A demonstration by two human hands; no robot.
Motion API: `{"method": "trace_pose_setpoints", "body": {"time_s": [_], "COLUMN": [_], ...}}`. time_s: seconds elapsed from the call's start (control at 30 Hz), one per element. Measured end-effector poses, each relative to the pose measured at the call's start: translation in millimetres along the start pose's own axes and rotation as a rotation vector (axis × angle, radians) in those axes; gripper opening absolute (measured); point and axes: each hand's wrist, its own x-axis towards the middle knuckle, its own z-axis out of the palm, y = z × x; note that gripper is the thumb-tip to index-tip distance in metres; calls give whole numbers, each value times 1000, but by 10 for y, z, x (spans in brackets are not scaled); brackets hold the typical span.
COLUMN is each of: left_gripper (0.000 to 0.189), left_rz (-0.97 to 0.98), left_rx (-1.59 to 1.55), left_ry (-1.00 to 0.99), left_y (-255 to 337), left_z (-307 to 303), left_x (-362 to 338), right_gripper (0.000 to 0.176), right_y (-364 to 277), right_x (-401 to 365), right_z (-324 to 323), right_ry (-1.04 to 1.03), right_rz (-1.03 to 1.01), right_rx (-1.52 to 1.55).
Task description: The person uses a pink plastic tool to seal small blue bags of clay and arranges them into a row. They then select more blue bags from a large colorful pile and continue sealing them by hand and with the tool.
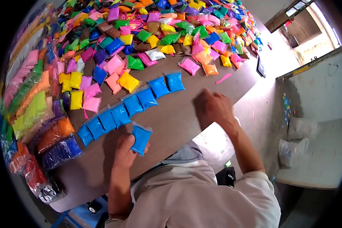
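My left hand (124,150) grips a small blue packet (141,139) in clear plastic, thumb on its near face, just over the table's near side. Beyond it, a slanting row of several similar blue packets (133,105) lies on the brown table (174,114), running from lower left to upper right. My right hand (216,107) is over the table to the right of that row, its fingers smeared by motion; what they hold, if anything, does not show. A thin pink plastic piece (223,78) lies a little beyond it.
A big heap of packets in many colours (167,28) covers the table's far side. Bundled packets (60,152) in clear bags are stacked along the left. A dark flat device (261,67) lies near the right edge. Plastic bags (293,152) sit on the floor by the wall.
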Motion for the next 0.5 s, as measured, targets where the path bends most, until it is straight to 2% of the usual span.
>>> {"method": "trace_pose_setpoints", "body": {"time_s": [0.07, 0.1, 0.13, 0.17, 0.2, 0.23, 0.27, 0.3, 0.37, 0.43, 0.5], "left_gripper": [50, 48, 47, 42, 40, 40, 43, 45, 48, 50, 52], "left_rz": [-13, -43, -74, -84, -85, -96, -87, -112, -138, -131, -108], "left_rx": [4, 1, -1, -6, -12, -17, 105, 161, 233, 209, 176], "left_ry": [-5, -1, 2, 99, 201, 306, 0, -36, -86, -93, -80], "left_y": [-53, -88, -120, -172, -245, -274, -150, -43, 78, 66, 3], "left_z": [-37, -54, -68, -21, 81, 149, 88, 120, 194, 211, 146], "left_x": [-5, -31, -66, -105, -128, -160, -90, -62, -32, -28, -17], "right_gripper": [12, 14, 14, 14, 15, 14, 15, 16, 12, 17, 25], "right_y": [694, 1067, 1511, 1689, 1752, 1600, 1439, 1145, 925, 482, -63], "right_x": [-230, -376, -530, -579, -664, -688, -666, -562, -403, -154, 152], "right_z": [-39, -32, 22, -86, -158, -247, -326, -398, -126, 67, 26], "right_ry": [-12, 195, 214, 78, 212, 371, 319, 273, 234, 323, 325], "right_rz": [210, 223, 277, 487, 538, 482, 573, 663, 570, 250, -4], "right_rx": [-148, -344, -483, -387, -214, -188, -64, 63, 148, 453, 521]}}
